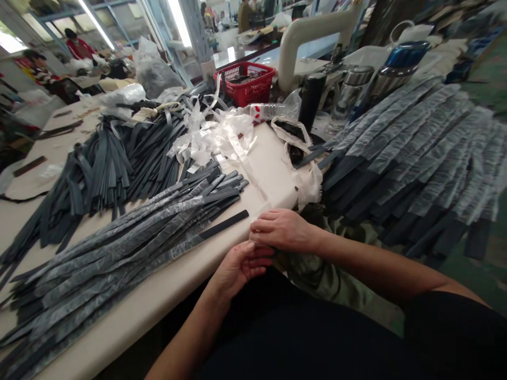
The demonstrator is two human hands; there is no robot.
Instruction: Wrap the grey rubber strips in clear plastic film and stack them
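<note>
My left hand (242, 266) is at the table's front edge, palm up, fingers curled and thumb tip close to my other hand. My right hand (281, 230) meets it there with its fingers bent together. Anything small between the fingertips is too hidden to make out. Just left of my hands, a dark strip end (225, 224) sticks out from a pile of plastic-wrapped dark strips (119, 248) lying on the pale table (273, 158). Unwrapped dark strips (103, 163) lie behind that pile.
White scraps (222, 132) lie mid-table, before a red basket (247, 83). A black bottle (312, 100), a blue-lidded flask (396, 68) and a curved pipe (312, 34) stand behind. Wrapped strips (428, 153) are heaped at the right. A person in red (79, 46) is far left.
</note>
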